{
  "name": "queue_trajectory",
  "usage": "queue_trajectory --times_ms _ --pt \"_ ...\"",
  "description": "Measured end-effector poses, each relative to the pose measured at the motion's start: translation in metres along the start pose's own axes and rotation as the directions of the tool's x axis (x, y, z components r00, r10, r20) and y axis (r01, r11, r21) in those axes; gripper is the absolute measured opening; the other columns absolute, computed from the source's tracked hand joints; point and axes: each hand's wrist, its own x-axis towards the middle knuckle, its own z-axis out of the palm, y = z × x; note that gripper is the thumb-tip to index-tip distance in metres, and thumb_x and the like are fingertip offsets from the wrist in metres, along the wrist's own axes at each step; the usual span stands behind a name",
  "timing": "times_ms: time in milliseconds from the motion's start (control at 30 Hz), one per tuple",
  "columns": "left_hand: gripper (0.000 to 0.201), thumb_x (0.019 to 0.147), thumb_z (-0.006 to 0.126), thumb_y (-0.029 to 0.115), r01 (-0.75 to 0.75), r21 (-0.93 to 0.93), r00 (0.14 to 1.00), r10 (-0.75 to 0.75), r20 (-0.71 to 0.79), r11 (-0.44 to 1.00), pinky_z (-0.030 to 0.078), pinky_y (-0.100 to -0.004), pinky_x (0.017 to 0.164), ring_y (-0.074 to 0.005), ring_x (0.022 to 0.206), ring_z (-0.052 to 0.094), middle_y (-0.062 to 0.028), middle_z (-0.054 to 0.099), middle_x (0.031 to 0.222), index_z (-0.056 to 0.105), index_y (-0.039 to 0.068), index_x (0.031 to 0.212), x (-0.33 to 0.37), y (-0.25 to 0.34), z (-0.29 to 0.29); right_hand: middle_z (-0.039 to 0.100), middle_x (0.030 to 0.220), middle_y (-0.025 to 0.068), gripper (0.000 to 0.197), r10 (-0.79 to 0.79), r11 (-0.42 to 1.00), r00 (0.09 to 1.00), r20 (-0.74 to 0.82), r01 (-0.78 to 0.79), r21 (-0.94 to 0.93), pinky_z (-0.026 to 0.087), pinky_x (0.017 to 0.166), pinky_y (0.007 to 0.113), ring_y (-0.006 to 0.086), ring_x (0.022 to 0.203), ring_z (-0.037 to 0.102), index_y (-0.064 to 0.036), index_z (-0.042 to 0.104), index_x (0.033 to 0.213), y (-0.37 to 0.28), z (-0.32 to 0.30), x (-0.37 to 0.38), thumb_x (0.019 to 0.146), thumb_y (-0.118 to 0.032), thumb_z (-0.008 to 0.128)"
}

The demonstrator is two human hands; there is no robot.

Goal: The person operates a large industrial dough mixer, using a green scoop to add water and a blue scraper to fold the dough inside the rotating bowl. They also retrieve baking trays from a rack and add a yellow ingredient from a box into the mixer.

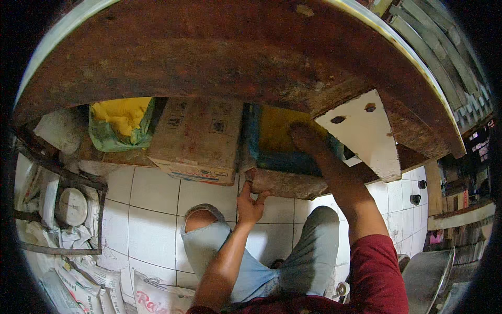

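Observation:
Under the tabletop stands an open cardboard box point(285, 182) with a blue plastic liner point(285, 161). A yellow soft mass point(273, 121) lies inside it, in shadow. My right hand point(307, 138) reaches down into this box from the right and touches the yellow mass; its fingers are too dark to make out. With my left hand point(252, 206) I grip the box's lower left front corner, the thumb spread along the front edge. Left of it is a closed cardboard carton point(196, 138), and beyond that a green plastic bag point(107, 137) holds brighter yellow paste point(123, 116).
The brown wooden table edge point(209, 57) overhangs the boxes. A pale board with two holes point(363, 133) hangs right of my forearm. White sacks point(94, 288) lie on the tiled floor point(151, 214) at lower left, beside a metal frame point(63, 251). A rounded metal vessel point(429, 280) stands at lower right.

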Motion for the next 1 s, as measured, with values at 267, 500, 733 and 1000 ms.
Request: queue_trajectory --times_ms 267,500,733,1000 --pt "0.046 0.083 0.078 0.011 -0.036 -0.020 0.999 0.035 -0.038 0.999 0.052 -0.0355 0.079 -0.0272 0.094 0.068 -0.0170 0.071 0.102 0.058 0.001 0.123 -0.004 0.011 -0.003 0.067 0.112 0.0234 0.034 0.303 0.889 0.919 0.252 -0.368 0.272 0.051 0.093 0.050 0.0398 0.104 0.065 0.0009 0.067 0.111 -0.043 -0.047 -0.017 0.097 -0.013 0.040" --pt "0.042 0.082 0.078 0.007 -0.019 -0.040 0.999 0.017 -0.045 0.999 0.052 -0.0359 0.080 -0.0288 0.095 0.069 -0.0180 0.070 0.101 0.059 0.000 0.119 -0.007 0.006 -0.003 0.068 0.111 0.0222 0.030 0.090 0.996 0.945 0.316 -0.086 -0.028 0.052 0.090 0.051 0.0372 0.101 0.067 0.0005 0.068 0.107 -0.033 -0.045 -0.030 0.093 -0.013 0.046" --pt "0.040 0.082 0.079 0.012 -0.026 -0.052 0.999 0.024 -0.041 0.998 0.052 -0.0367 0.081 -0.0309 0.095 0.069 -0.0189 0.071 0.101 0.059 -0.003 0.114 -0.003 0.017 0.001 0.068 0.116 0.0128 0.034 0.083 0.918 0.887 0.455 -0.246 0.312 0.053 0.089 0.046 0.0293 0.098 0.066 -0.0042 0.064 0.122 0.009 -0.050 -0.006 0.098 -0.025 0.052" --pt "0.042 0.083 0.080 0.014 -0.029 -0.030 0.998 0.027 -0.064 0.999 0.053 -0.0363 0.080 -0.0307 0.092 0.069 -0.0184 0.071 0.097 0.060 -0.001 0.116 -0.002 0.007 -0.005 0.065 0.119 0.0080 0.038 0.093 -0.503 0.926 0.367 -0.275 0.819 0.055 0.089 0.038 0.0225 0.101 0.066 -0.0049 0.058 0.126 -0.014 -0.059 -0.017 0.096 -0.027 0.060"
